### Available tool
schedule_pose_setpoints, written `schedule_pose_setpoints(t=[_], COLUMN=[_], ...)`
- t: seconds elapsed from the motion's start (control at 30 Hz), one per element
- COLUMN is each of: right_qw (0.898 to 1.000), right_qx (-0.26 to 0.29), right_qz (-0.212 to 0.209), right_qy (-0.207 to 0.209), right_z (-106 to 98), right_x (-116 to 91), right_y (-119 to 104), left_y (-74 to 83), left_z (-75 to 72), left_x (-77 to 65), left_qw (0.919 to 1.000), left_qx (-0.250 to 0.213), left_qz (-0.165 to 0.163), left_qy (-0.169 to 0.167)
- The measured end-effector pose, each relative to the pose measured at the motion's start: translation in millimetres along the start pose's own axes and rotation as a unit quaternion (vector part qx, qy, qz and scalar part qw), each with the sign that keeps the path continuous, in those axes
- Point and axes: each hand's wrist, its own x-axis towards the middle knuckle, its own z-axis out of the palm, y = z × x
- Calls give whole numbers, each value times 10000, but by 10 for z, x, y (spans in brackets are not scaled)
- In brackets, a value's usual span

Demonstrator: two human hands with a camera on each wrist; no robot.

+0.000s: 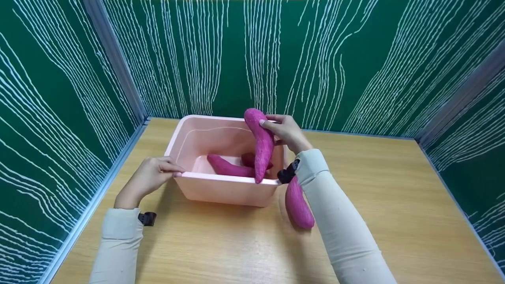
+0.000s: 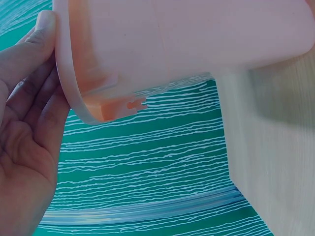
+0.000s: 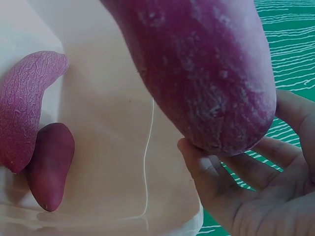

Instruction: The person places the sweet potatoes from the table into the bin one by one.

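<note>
My left hand (image 1: 152, 177) pinches the rim of a pink plastic bin (image 1: 221, 191) at its near left corner. In the left wrist view the thumb (image 2: 45, 24) lies against that rim. Over the right side of the bin, my right hand (image 1: 290, 132) grips a long, curved purple sweet potato (image 1: 263, 146) near its thick upper end; its thin end points down toward the near rim. Inside the bin lie a curved sweet potato (image 3: 24, 103) and a smaller, smoother one (image 3: 51, 167), side by side. Another sweet potato (image 1: 299, 205) rests on the table, partly hidden by the right forearm.
The bin stands on a wooden table (image 1: 375, 189) near its back edge. Green panels with white wavy lines (image 1: 232, 51) rise at the back and both sides, joined by grey metal posts (image 1: 118, 59). Dark cameras (image 1: 288, 171) are strapped to both wrists.
</note>
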Motion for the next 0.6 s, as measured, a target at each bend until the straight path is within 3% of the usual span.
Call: schedule_pose_setpoints(t=[0.33,0.6], right_qw=[9996,9999], right_qx=[256,28], right_qz=[56,102], right_qy=[-126,-88], right_z=[4,-20], right_x=[-5,-1], right_y=[-28,18], left_y=[0,6], left_z=[-4,-11], left_x=[-4,0], left_qw=[9997,9996], left_qx=[132,169], left_qz=[210,221], left_qy=[39,78])
